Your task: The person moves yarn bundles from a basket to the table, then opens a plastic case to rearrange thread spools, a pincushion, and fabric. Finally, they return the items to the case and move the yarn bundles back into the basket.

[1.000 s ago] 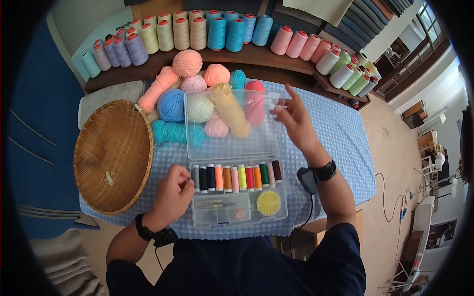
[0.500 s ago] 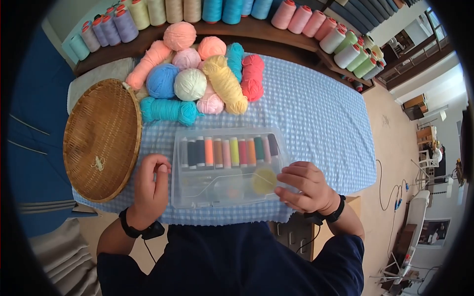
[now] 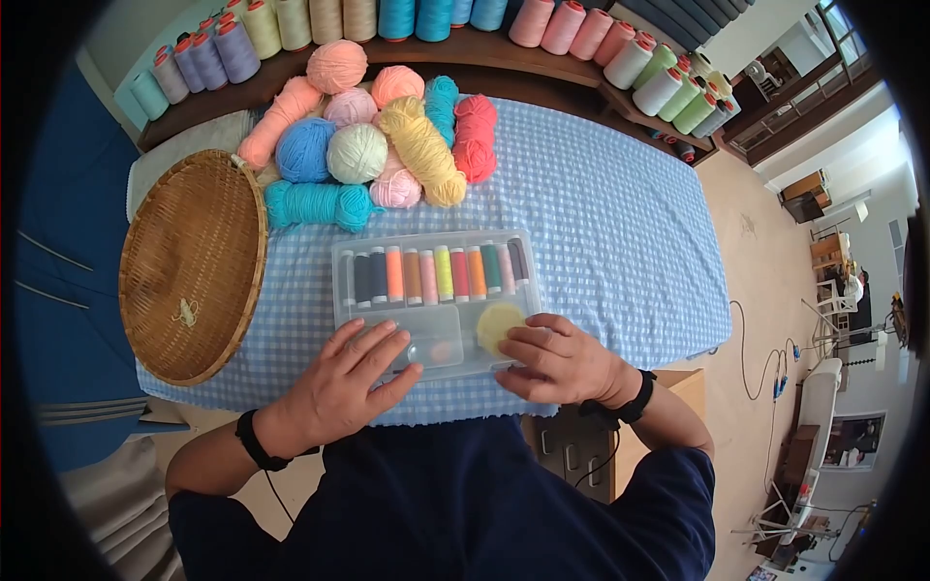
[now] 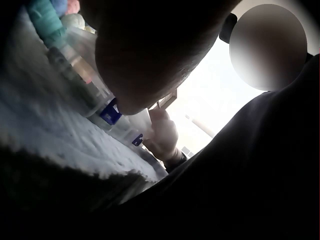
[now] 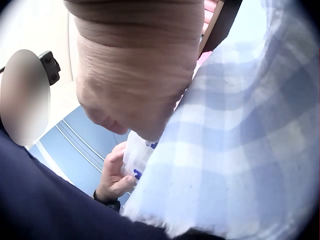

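A clear plastic sewing box (image 3: 339, 281) lies on the tablecloth with its lid down. Through the lid show a row of thread spools (image 3: 426, 274) in many colours, a small inner case (image 3: 441, 329) and a round yellow disc (image 3: 499, 327). My left hand (image 3: 344, 378) rests fingers spread on the lid's front left part. At the front right corner, my right hand (image 3: 567, 360) presses the lid with lightly bent fingers, overlapping the yellow disc. Blue latches (image 4: 111, 112) on the box's front edge show in the left wrist view.
Balls and skeins of yarn (image 3: 356, 153) are heaped behind the box. A round woven basket (image 3: 194, 261) with a little pale string stands at left. Big thread cones (image 3: 397, 17) line the shelf at the back. The blue checked tablecloth (image 3: 620, 242) covers the table.
The lid, upright a second ago, has come down over the spools. My right hand moved from the raised lid to the front right corner; my left came from beside the box onto its lid.
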`<action>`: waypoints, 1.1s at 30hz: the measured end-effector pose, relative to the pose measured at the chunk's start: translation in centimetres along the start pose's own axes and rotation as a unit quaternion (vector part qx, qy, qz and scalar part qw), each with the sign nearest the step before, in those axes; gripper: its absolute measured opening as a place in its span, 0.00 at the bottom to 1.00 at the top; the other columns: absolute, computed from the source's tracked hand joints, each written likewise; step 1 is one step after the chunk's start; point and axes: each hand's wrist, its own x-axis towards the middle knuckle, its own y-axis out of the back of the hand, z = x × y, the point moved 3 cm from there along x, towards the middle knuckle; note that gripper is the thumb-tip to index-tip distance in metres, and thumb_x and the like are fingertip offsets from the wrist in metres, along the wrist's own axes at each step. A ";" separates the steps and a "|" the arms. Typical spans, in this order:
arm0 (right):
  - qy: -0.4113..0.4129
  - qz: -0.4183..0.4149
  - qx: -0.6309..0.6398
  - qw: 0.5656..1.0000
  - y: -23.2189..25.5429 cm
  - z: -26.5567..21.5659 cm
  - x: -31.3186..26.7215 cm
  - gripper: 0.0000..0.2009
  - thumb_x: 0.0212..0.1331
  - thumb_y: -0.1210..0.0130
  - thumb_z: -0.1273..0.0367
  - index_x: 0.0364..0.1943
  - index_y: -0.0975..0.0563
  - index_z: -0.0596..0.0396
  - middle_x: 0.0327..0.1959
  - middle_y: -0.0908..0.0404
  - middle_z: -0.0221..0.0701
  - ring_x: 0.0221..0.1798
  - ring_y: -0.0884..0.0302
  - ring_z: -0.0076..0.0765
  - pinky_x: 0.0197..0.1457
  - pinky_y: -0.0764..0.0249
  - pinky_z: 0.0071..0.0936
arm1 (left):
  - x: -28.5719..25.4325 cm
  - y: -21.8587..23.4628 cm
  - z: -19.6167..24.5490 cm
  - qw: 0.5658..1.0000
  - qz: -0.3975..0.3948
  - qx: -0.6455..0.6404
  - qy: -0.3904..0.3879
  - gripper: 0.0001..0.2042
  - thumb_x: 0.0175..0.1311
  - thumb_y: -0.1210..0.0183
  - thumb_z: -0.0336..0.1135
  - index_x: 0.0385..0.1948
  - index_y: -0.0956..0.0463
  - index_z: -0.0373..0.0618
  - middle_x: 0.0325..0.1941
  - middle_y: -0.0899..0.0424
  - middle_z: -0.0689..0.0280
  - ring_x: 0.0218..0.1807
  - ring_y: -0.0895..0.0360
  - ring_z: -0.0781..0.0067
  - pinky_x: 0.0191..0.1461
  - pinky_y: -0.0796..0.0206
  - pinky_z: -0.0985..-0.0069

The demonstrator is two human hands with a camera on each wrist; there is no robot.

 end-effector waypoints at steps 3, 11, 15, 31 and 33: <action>0.012 -0.035 -0.021 0.999 -0.2 -1.1 0.7 0.13 0.62 0.34 0.67 0.50 0.14 0.49 0.63 0.17 0.35 0.64 0.20 0.40 0.66 0.20 0.46 | 0.3 -0.2 0.5 0.997 0.019 0.067 -0.032 0.14 0.73 0.36 0.38 0.58 0.16 0.63 0.70 0.23 0.55 0.74 0.26 0.46 0.78 0.34 0.43; 0.019 -0.086 -0.075 0.993 -1.7 -1.8 1.3 0.13 0.62 0.31 0.64 0.47 0.11 0.51 0.72 0.23 0.32 0.74 0.27 0.44 0.69 0.20 0.50 | 1.0 -1.0 1.0 0.989 0.001 0.133 -0.068 0.08 0.70 0.35 0.44 0.46 0.17 0.59 0.75 0.26 0.59 0.77 0.30 0.38 0.78 0.35 0.39; -0.013 -0.095 -0.100 0.990 -1.8 -1.3 1.9 0.13 0.62 0.31 0.64 0.48 0.11 0.52 0.73 0.25 0.32 0.74 0.28 0.45 0.67 0.20 0.50 | 2.3 -1.0 -0.2 0.987 -0.027 0.139 -0.071 0.06 0.68 0.35 0.41 0.36 0.19 0.54 0.74 0.25 0.58 0.77 0.30 0.35 0.78 0.35 0.36; -0.011 -0.063 -0.137 0.989 -2.7 -0.6 2.9 0.07 0.59 0.33 0.66 0.37 0.13 0.52 0.69 0.21 0.40 0.70 0.24 0.52 0.56 0.18 0.47 | 3.4 -2.0 -0.7 0.982 0.004 0.167 -0.083 0.07 0.65 0.35 0.38 0.33 0.23 0.50 0.71 0.23 0.52 0.73 0.26 0.30 0.75 0.31 0.33; 0.000 -0.057 -0.129 0.990 -2.3 -0.4 2.8 0.06 0.59 0.34 0.66 0.35 0.14 0.53 0.67 0.20 0.41 0.69 0.22 0.52 0.56 0.17 0.46 | 3.4 -1.9 -0.7 0.983 0.010 0.161 -0.086 0.07 0.65 0.35 0.38 0.32 0.24 0.50 0.71 0.22 0.51 0.72 0.25 0.30 0.75 0.31 0.34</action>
